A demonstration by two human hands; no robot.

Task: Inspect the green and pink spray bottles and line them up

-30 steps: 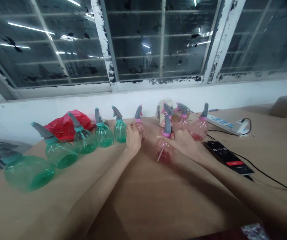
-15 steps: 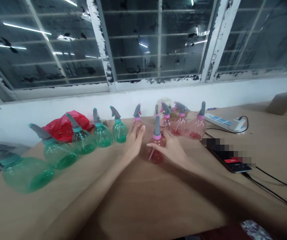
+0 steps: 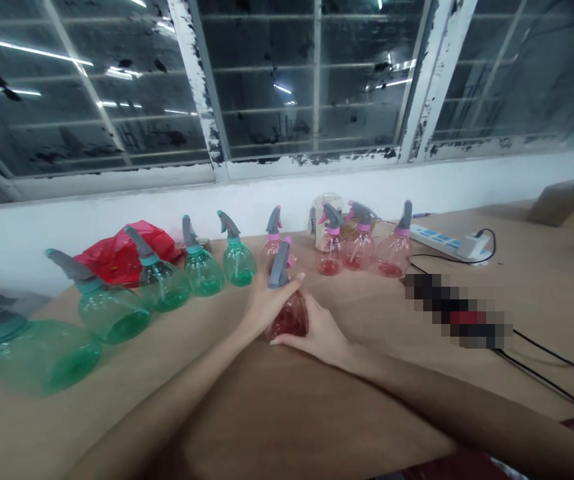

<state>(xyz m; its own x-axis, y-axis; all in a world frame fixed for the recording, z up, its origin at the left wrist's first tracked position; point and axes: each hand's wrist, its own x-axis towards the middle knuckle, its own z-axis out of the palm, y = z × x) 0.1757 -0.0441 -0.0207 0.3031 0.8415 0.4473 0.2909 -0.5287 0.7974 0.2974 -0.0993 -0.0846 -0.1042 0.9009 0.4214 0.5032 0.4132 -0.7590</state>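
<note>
A pink spray bottle (image 3: pixel 291 317) with a grey trigger head stands on the brown table (image 3: pixel 277 413), clasped between both my hands. My left hand (image 3: pixel 265 301) wraps round its neck and upper body from the left. My right hand (image 3: pixel 319 331) cups its lower body from the right. Behind it, a row of bottles runs along the wall: green spray bottles (image 3: pixel 201 270) to the left and pink spray bottles (image 3: pixel 361 248) to the right.
A red plastic bag (image 3: pixel 117 253) lies at the back left. At the back right sits a white power strip (image 3: pixel 444 241), with a black cable (image 3: pixel 547 377) running to a blurred-out phone (image 3: pixel 457 313). A cardboard box (image 3: pixel 561 200) is at far right.
The pink bottle has moved left and nearer to me with my right hand. My left hand left the back row and closed on this bottle's neck.
</note>
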